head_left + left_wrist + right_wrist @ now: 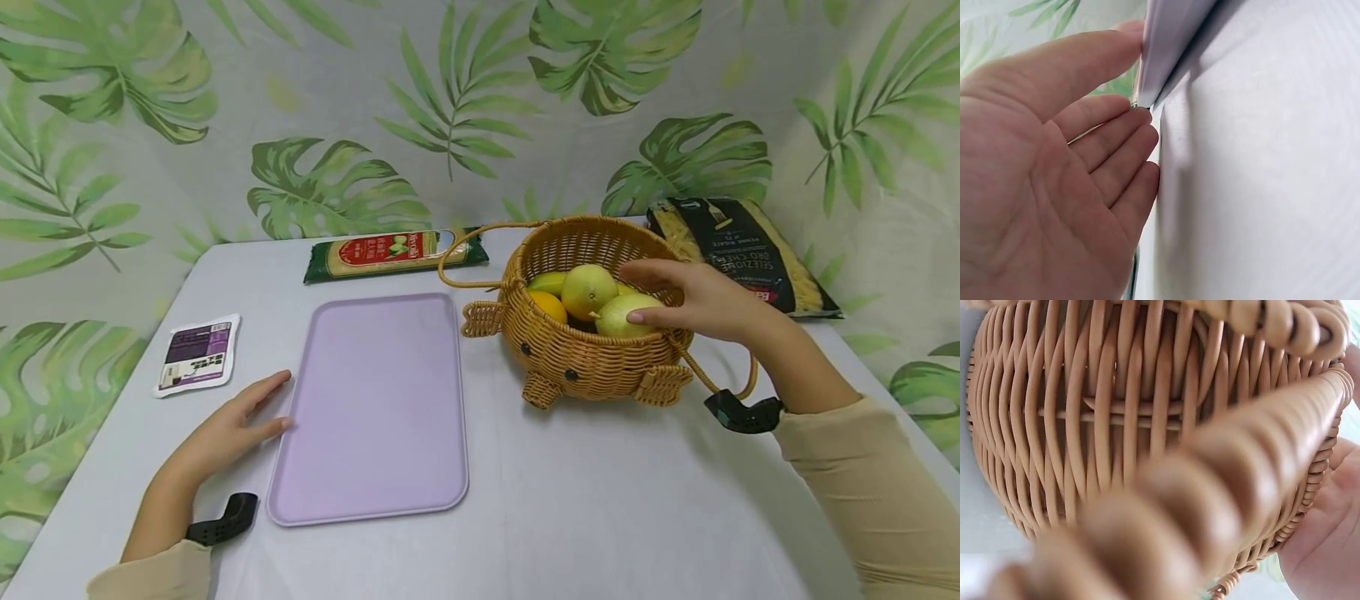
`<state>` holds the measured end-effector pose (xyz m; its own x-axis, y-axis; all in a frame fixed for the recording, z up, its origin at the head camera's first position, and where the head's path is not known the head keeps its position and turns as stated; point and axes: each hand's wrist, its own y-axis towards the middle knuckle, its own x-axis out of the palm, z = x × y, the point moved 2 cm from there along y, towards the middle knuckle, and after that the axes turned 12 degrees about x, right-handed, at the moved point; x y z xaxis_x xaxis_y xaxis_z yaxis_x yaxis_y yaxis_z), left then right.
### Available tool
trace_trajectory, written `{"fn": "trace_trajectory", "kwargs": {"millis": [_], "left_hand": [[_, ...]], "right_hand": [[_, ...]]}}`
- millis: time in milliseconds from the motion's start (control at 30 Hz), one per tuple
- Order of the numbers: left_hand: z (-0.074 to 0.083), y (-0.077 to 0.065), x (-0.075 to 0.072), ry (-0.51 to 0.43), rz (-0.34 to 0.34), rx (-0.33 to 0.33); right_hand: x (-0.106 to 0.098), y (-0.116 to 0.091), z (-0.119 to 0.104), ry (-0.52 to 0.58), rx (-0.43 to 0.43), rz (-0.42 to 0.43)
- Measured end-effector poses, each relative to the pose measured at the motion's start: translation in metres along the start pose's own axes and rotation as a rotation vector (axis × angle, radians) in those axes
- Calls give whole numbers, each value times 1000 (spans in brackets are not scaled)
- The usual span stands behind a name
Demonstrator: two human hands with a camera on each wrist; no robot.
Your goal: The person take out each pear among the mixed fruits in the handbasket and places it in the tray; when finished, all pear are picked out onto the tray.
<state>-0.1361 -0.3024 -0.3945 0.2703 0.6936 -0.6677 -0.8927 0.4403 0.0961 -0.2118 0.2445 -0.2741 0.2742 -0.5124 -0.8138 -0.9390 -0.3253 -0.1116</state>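
Early stage, I'd say — the pale green fruit (616, 320) sits in the wicker basket (551, 354), not yet lifted out, under my spread right hand (697, 298), while my left hand (225, 435) (loose, holding nothing) rests at the lilac tray's (378, 408) edge.

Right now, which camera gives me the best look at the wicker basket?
The head view: it shows nearly the whole wicker basket, with fruit inside. The right wrist view gives only a close-up of its woven side, partly hidden by a blurred handle. The left wrist view shows none.
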Motion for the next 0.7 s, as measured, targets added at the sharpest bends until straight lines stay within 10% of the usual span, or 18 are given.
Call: {"fn": "trace_trajectory", "kwargs": {"millis": [700], "left_hand": [[-4,0,7,-103,16,27]], "right_hand": [[4,1,-2,-112,15,-49]]}}
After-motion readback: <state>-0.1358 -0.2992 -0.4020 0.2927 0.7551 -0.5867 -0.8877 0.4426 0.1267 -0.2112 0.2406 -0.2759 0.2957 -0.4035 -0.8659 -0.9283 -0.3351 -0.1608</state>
